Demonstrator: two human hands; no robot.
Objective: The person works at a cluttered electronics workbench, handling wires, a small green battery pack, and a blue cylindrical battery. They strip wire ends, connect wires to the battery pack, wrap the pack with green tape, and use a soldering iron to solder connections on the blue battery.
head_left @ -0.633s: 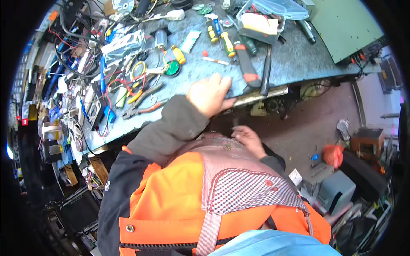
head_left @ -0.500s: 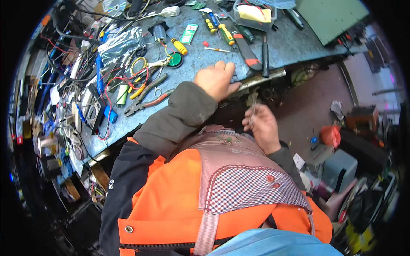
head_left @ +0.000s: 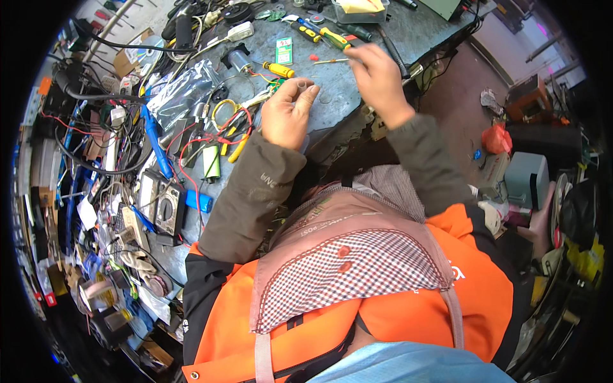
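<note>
- Small clear piece (head_left: 302, 85): just nearside of the yellow screwdriver (head_left: 280, 69), in the left hand (head_left: 286, 116).
- Left grip: thumb and forefinger nearly together, apparently pinching the piece; light, even pressure advisable.
- Right hand (head_left: 379, 84): right of the screwdriver, fingers partly bent; whether anything is held cannot be told.
- Thin stick (head_left: 329, 61): right of the screwdriver, near the right fingertips; knocking it should be avoided.

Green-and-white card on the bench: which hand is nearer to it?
Left. The left hand is on the near side of the card, a yellow screwdriver between; the right hand is farther off, to the card's right.
</note>
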